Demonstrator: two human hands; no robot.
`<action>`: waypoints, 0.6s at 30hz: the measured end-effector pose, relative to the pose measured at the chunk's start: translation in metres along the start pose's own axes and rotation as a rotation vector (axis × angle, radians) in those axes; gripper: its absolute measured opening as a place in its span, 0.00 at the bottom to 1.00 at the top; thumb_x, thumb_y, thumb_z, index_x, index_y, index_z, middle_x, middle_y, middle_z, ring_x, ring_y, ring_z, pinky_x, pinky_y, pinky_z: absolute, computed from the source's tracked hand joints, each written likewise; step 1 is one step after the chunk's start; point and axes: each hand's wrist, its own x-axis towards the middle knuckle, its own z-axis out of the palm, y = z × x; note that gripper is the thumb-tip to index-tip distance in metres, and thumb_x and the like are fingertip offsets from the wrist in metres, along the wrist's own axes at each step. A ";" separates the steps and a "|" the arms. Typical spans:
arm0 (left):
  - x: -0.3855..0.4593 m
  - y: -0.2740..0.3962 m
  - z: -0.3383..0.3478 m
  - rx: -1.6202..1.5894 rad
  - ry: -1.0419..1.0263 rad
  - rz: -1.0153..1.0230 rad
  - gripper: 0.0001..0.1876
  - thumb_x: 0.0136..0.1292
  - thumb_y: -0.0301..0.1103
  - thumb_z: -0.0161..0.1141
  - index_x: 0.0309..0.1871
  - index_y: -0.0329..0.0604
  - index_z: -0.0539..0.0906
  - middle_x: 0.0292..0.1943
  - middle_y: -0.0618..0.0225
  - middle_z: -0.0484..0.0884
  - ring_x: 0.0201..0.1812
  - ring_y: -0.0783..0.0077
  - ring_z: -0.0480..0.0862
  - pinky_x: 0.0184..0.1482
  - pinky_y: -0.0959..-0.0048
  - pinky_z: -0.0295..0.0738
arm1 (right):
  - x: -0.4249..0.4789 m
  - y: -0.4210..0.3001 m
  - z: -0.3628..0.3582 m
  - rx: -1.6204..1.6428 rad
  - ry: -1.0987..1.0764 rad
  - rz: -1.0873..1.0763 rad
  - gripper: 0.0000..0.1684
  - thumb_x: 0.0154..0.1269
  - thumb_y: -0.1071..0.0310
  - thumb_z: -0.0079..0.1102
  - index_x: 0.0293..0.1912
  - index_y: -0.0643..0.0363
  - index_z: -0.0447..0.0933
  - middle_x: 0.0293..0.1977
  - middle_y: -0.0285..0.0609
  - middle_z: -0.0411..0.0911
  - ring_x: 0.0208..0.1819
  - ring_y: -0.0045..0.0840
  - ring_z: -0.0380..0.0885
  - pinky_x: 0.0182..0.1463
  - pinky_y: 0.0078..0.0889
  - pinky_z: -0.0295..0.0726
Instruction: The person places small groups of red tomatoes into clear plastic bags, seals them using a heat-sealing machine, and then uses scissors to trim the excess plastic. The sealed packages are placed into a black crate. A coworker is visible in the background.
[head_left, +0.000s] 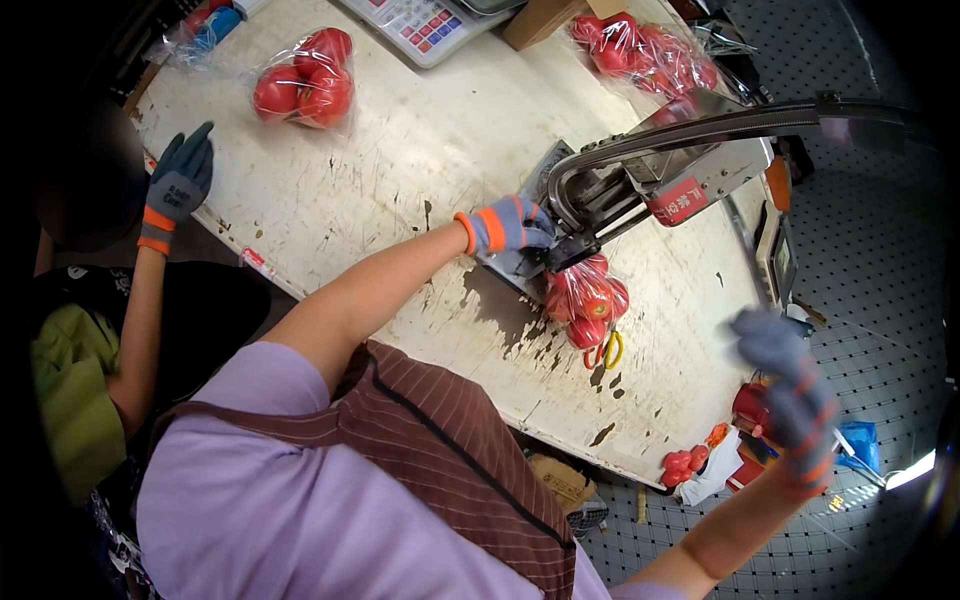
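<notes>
My left hand (510, 223), in a grey glove with an orange cuff, is at the near side of a metal bag-neck sealing machine (637, 172), its fingers bent around something hidden by the machine's head. Just below that head lies a clear plastic bag of tomatoes (589, 300), its gathered top at the machine. Scissors (613, 350) with red and yellow handles show beside the bag. My right hand (787, 397), gloved and blurred, is raised off to the right, past the table's edge; whether its fingers are closed is unclear.
A bag of tomatoes (322, 90) stands at the table's (420, 135) upper left, more bagged tomatoes (645, 56) at the upper right. A scale with a keypad (427, 26) is at the top. A co-worker's gloved hand (180, 176) rests at the left edge. Small red items (679, 465) lie lower right.
</notes>
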 end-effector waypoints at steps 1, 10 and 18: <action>-0.006 -0.008 -0.018 0.015 0.082 -0.035 0.12 0.55 0.36 0.67 0.39 0.39 0.85 0.35 0.63 0.86 0.38 0.76 0.82 0.45 0.75 0.76 | 0.022 0.008 0.024 0.006 -0.023 -0.009 0.17 0.55 0.72 0.44 0.41 0.65 0.78 0.43 0.49 0.78 0.53 0.40 0.72 0.61 0.42 0.65; 0.007 -0.005 -0.010 -0.026 -0.058 -0.015 0.14 0.55 0.37 0.68 0.41 0.39 0.85 0.36 0.62 0.86 0.39 0.76 0.82 0.45 0.75 0.76 | 0.055 0.076 0.260 -0.413 0.425 -0.006 0.19 0.45 0.69 0.67 0.13 0.54 0.64 0.13 0.38 0.64 0.20 0.34 0.66 0.21 0.36 0.63; -0.004 -0.005 -0.014 -0.048 -0.007 -0.007 0.13 0.54 0.37 0.68 0.39 0.40 0.85 0.35 0.62 0.85 0.38 0.75 0.83 0.45 0.74 0.76 | 0.064 0.096 0.286 -0.265 0.639 -0.028 0.20 0.42 0.74 0.65 0.13 0.52 0.60 0.11 0.38 0.60 0.17 0.33 0.62 0.18 0.35 0.58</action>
